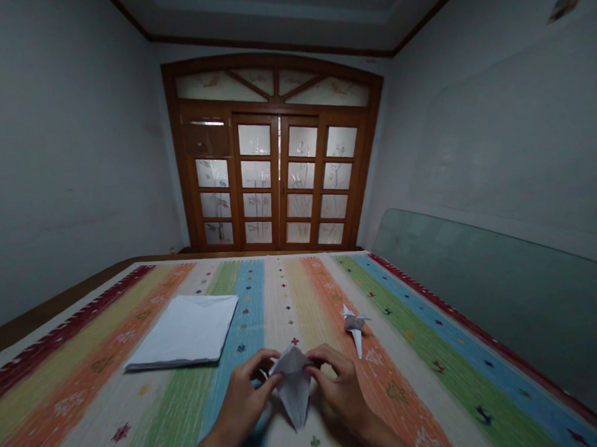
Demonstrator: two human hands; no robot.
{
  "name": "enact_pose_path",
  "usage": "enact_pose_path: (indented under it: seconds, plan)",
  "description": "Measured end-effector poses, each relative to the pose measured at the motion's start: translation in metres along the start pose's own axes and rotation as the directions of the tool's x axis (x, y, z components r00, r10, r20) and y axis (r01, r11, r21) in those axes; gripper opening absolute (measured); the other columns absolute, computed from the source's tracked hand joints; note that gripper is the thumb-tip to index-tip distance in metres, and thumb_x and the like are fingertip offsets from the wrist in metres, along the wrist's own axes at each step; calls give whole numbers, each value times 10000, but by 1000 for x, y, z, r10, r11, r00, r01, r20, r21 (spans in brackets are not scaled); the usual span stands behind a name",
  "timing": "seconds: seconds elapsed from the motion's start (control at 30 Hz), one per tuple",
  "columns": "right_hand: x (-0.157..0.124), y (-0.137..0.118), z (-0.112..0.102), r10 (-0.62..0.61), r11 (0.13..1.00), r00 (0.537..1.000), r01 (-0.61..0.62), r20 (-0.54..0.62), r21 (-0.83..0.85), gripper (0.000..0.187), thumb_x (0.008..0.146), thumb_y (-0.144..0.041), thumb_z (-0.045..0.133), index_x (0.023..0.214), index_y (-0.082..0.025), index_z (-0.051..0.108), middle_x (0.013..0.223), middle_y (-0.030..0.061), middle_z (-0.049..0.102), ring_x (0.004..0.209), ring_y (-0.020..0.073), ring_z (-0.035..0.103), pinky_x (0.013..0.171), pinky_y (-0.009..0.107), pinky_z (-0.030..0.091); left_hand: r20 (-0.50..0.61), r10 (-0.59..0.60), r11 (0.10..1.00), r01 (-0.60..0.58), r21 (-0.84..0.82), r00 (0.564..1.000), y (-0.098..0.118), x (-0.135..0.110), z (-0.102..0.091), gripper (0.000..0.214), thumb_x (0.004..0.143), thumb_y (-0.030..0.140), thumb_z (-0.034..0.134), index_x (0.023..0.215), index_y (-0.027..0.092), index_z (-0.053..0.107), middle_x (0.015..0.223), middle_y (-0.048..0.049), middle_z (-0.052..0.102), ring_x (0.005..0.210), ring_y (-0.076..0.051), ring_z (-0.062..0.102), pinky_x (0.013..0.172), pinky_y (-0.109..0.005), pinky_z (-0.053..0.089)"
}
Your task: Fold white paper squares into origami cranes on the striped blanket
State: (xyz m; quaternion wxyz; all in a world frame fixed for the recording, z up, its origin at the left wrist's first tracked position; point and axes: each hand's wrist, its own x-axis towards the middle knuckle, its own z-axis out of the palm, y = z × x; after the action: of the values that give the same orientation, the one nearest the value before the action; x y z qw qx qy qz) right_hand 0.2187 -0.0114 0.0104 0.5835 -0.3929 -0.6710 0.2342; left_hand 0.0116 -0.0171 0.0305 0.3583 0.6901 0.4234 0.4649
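Note:
A folded piece of white paper [295,394], kite-shaped with its long point toward me, is held between my two hands just above the tablecloth. My left hand [248,389] pinches its left corner between thumb and fingers. On the opposite corner, my right hand [341,381] has a similar pinch. Beyond my right hand, a small finished-looking folded paper figure [354,324] with several thin points lies on the cloth. Farther off to the left rests a stack of white paper sheets [187,331], touched by neither hand.
A striped, multicoloured tablecloth [122,393] covers the table. Along the right side stands a pale green panel [481,274] against the wall. Wooden doors with glass panes [281,178] stand behind the table's far edge.

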Motion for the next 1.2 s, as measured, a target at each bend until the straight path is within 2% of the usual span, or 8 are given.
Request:
enact_pose_path:
  seconds: [0.13, 0.27, 0.5, 0.73, 0.83, 0.9, 0.97, 1.2]
  plan:
    - [0, -8, -3, -196, 979, 981, 195, -10, -61, 117, 854, -132, 648, 804, -214, 713, 735, 38, 718, 689, 196, 675, 627, 282, 526, -62, 169, 983, -164, 84, 984, 8, -4, -2, 152, 846, 245, 633, 949, 234, 745, 870, -36, 771, 769, -206, 690, 676, -277, 535]
    - [-1, -14, -4, -346, 936, 938, 347, 29, -61, 188, 885, -76, 608, 871, -228, 718, 780, 46, 725, 728, 197, 688, 653, 302, 536, -105, 363, 924, -344, 165, 926, 5, -7, -5, 175, 875, 173, 592, 965, 230, 731, 835, -38, 742, 729, -187, 672, 643, -260, 531]
    - [-3, 1, -6, -361, 917, 922, 378, 142, -124, 218, 912, -80, 550, 857, -218, 709, 846, 76, 710, 789, 199, 679, 686, 313, 538, 83, 550, 762, -540, 356, 831, -12, -6, -12, 274, 935, 76, 463, 1024, 199, 690, 906, -86, 687, 823, -189, 679, 730, -261, 553]
    - [-6, 17, -13, -151, 927, 904, 269, 400, -259, 283, 785, -24, 524, 956, -200, 664, 873, 61, 684, 800, 199, 634, 712, 290, 495, 352, 478, 595, -592, 545, 805, -32, -3, -13, 272, 987, 135, 431, 880, 201, 673, 962, -88, 650, 716, -161, 629, 656, -230, 514]
    - [-6, 12, -16, -48, 910, 848, 255, 527, -328, 495, 734, 9, 527, 1148, -230, 656, 955, 51, 682, 878, 205, 636, 766, 288, 491, 390, 442, 597, -590, 544, 808, -34, -4, -13, 221, 953, 115, 483, 908, 214, 675, 1030, -85, 661, 734, -161, 627, 667, -230, 499]
    - [-6, 8, -16, -42, 888, 804, 302, 593, -346, 532, 755, 15, 524, 1180, -267, 678, 990, 53, 677, 927, 213, 633, 788, 292, 484, 398, 416, 626, -575, 527, 818, -34, -4, -13, 199, 924, 99, 515, 923, 221, 672, 1017, -74, 664, 777, -170, 633, 698, -233, 498]
    - [-6, 7, -15, -51, 883, 797, 318, 602, -346, 474, 793, 12, 512, 1118, -265, 720, 975, 60, 677, 925, 212, 637, 782, 287, 481, 402, 381, 666, -549, 505, 833, -33, -4, -14, 188, 893, 81, 544, 918, 222, 665, 1012, -68, 663, 845, -184, 639, 744, -243, 502]
    - [-7, 10, -14, -48, 926, 853, 233, 519, -298, 308, 780, -24, 561, 939, -205, 755, 934, 78, 706, 899, 214, 661, 800, 298, 510, 410, 234, 772, -425, 472, 881, -22, -2, -20, 93, 867, 125, 665, 899, 213, 667, 982, -59, 674, 940, -225, 613, 822, -296, 486]
